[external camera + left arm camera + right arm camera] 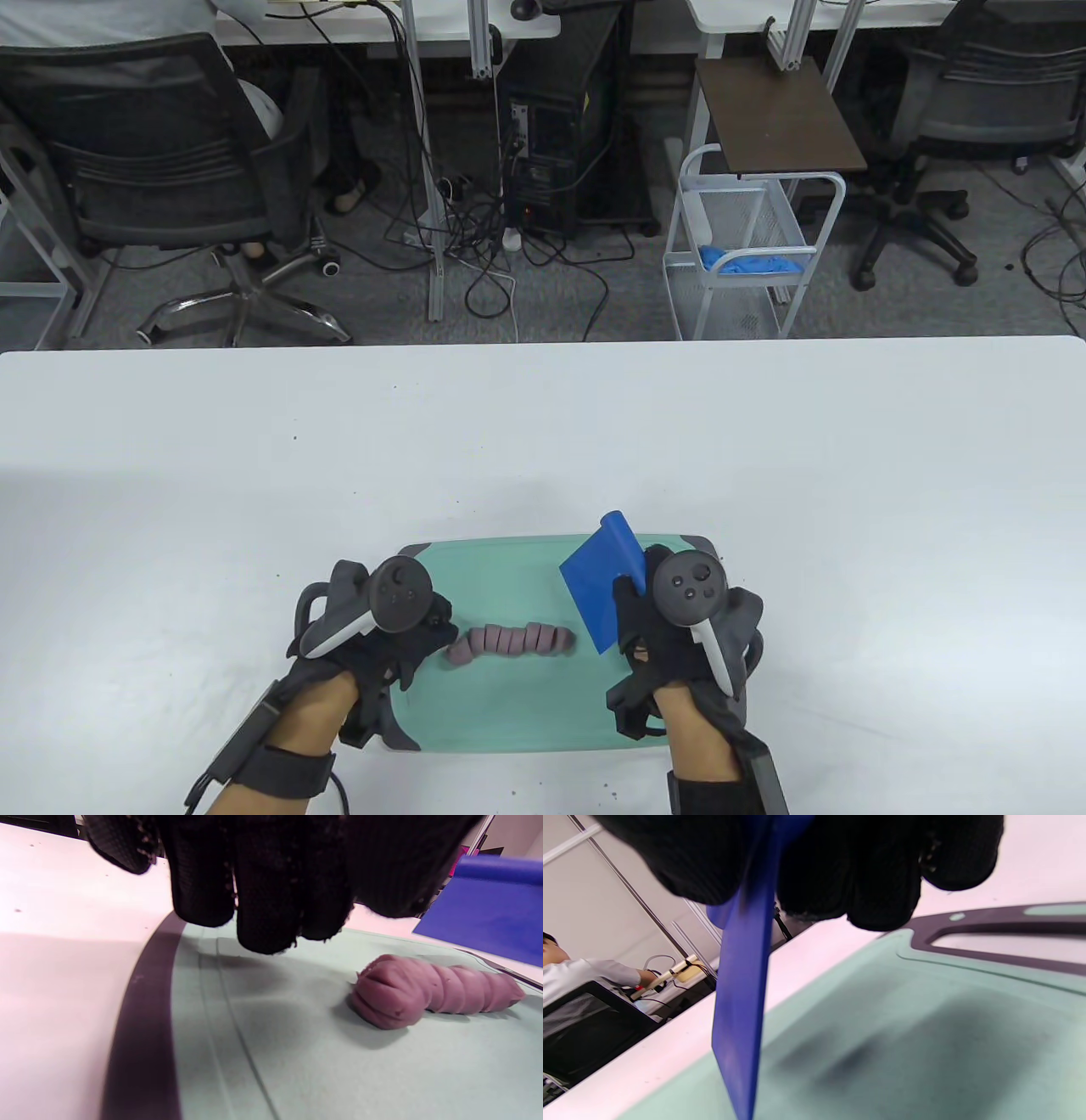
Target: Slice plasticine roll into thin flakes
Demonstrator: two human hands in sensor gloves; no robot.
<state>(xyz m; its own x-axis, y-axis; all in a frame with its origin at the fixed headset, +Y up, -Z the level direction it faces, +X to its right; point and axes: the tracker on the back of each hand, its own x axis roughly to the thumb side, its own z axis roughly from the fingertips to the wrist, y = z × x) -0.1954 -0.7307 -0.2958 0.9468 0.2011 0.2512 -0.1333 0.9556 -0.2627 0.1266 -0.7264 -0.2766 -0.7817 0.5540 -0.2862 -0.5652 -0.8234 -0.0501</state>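
A purple plasticine roll (513, 641), cut into several slices that still lie together, rests on a green cutting board (509, 722). It also shows in the left wrist view (424, 988). My left hand (399, 632) hovers at the roll's left end; its fingers (263, 899) hang above the board (339, 1069) without touching the roll. My right hand (670, 628) grips a blue plastic scraper (602, 586) and holds it raised above the board, just right of the roll. In the right wrist view the scraper (742, 997) hangs edge-down over the board (925, 1035).
The board lies near the front edge of a white table (848, 475). It has a dark grey rim and handle cutout (1001, 929). Chairs, a wire cart and cables stand on the floor beyond the table.
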